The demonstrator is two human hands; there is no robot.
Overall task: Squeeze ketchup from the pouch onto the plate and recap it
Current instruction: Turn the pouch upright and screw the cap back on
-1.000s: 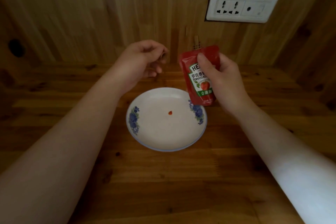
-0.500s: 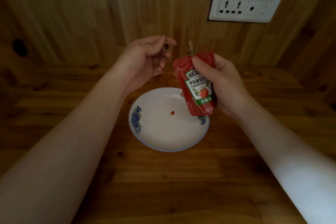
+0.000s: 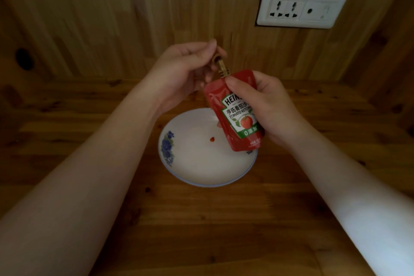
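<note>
The left hand [image 3: 183,69] pinches the small cap [image 3: 216,60] in its grip, the cap's open end meeting the tip of the spout [image 3: 223,69]. To seat it well, the person should line the cap squarely with the spout before twisting, since a tilted start would likely cross the threads. The right hand [image 3: 266,107], its grip clamped on the Heinz ketchup pouch [image 3: 233,116], holds it nearly upright above the floral plate [image 3: 179,163] on the desk [image 3: 201,231]; a light hold there avoids forcing ketchup out. One small ketchup drop [image 3: 212,139] lies on the plate.
</note>
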